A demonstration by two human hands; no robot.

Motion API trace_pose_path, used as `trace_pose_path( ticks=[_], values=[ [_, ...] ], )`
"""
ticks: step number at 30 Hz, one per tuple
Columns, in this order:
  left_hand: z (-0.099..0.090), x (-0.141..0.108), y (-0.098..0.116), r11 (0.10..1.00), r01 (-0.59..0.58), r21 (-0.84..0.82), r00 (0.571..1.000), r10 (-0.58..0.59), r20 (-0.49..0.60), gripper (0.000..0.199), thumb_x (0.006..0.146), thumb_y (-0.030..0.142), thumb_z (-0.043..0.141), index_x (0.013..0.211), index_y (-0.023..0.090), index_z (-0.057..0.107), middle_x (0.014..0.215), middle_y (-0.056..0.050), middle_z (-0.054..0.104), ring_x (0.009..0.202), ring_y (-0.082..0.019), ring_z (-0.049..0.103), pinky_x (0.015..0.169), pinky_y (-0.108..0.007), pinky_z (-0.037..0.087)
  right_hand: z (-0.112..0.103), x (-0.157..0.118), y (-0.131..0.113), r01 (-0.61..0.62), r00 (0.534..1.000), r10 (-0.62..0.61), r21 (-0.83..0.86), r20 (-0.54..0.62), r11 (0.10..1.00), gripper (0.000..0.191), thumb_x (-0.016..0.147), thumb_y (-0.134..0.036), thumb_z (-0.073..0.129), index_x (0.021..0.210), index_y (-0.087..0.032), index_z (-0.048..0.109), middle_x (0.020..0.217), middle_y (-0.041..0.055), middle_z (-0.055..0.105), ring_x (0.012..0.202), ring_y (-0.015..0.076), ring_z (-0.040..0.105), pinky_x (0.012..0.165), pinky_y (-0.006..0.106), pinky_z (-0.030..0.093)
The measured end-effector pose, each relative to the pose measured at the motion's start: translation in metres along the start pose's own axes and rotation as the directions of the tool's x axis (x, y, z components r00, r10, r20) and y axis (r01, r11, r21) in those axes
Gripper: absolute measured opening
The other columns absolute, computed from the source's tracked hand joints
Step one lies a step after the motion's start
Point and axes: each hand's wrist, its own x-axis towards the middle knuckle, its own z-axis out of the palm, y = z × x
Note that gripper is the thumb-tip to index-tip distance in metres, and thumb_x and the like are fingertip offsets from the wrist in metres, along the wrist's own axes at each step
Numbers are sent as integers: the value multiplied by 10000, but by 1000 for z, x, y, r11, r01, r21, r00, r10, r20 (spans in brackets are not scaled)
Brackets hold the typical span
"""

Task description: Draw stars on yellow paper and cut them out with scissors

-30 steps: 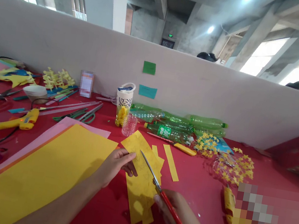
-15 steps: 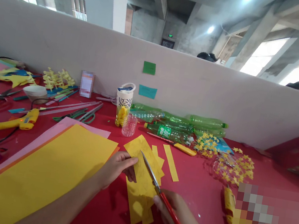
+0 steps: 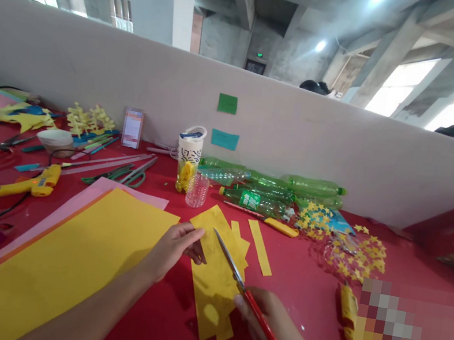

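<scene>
Your red-handled scissors point away and left, blades looking closed over your slanted yellow paper.

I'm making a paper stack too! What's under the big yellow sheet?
An orange sheet and a pink sheet peek out along its edge. The big yellow sheet covers the rest, so I can't see what else is there.

bright windows beyond pale partition
</scene>
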Motion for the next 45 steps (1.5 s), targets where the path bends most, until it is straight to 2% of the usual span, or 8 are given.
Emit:
trace_pose_path(
  ticks=[7, 11, 20, 24, 28, 33, 39, 45],
  values=[
    [4, -1, -3, 999, -2, 48, 1000, 1, 20, 270, 813, 377, 565, 677, 144, 576, 564, -23, 643, 486, -154, 601, 517, -280, 498, 0, -2, 2, 106, 994, -110, -159, -21, 982, 388, 844, -519, 465, 669, -174, 450, 536, -21, 495, 482, 95, 445, 437, 189, 280],
    [6, -1, -5, 999, -10, 51, 1000, 9, 27, 271, 826, 366, 551, 672, 144, 577, 562, -19, 641, 488, -154, 602, 514, -279, 497, 0, -3, -3, 92, 994, -100, -198, -32, 976, 393, 839, -519, 466, 652, -174, 440, 546, -17, 483, 500, 102, 451, 444, 194, 278],
    [4, 0, -7, 999, -9, 46, 1000, 8, 24, 275, 825, 370, 553, 681, 138, 582, 568, -15, 650, 489, -150, 605, 518, -272, 502, -2, 1, -3, 16, 1000, -15, -38, 20, 999, 372, 833, -502, 487, 649, -191, 400, 455, -62, 396, 388, 77, 404, 391, 178, 262],
    [4, 1, -7, 999, -14, 44, 1000, 13, 21, 279, 823, 377, 555, 686, 137, 593, 571, -9, 652, 496, -145, 604, 520, -267, 502, 2, 2, 0, -17, 1000, 17, 16, 2, 1000, 388, 818, -532, 494, 650, -193, 408, 433, -76, 354, 361, 75, 380, 372, 175, 259],
    [6, 0, -7, 999, 0, 50, 1000, -1, 27, 285, 819, 384, 557, 673, 142, 590, 559, -2, 649, 486, -142, 605, 509, -259, 501, 5, 1, -1, 46, 998, -49, -55, -44, 997, 403, 833, -537, 460, 644, -182, 431, 463, -57, 390, 402, 78, 390, 400, 182, 259],
    [10, -2, -8, 997, 27, 73, 994, -34, 103, 282, 839, 377, 533, 709, 133, 588, 571, -26, 666, 509, -159, 635, 504, -252, 495, 4, -2, -3, 121, 989, -131, -140, -69, 983, 410, 844, -525, 450, 633, -174, 429, 548, -24, 459, 509, 97, 434, 451, 188, 283],
    [10, -3, -10, 996, 20, 85, 994, -29, 101, 276, 847, 366, 521, 701, 136, 567, 549, -25, 658, 512, -170, 642, 510, -262, 493, 6, -1, 0, 62, 998, -63, -46, -22, 997, 426, 869, -527, 407, 628, -177, 433, 466, -40, 451, 421, 79, 422, 406, 178, 268],
    [12, -3, -7, 996, 6, 93, 992, -18, 121, 282, 860, 361, 504, 700, 139, 570, 552, -36, 673, 514, -167, 644, 509, -251, 483, 14, 2, 3, -69, 995, 74, 73, -66, 995, 414, 819, -556, 469, 634, -187, 434, 392, -75, 372, 329, 68, 356, 335, 167, 233]
  ],
)
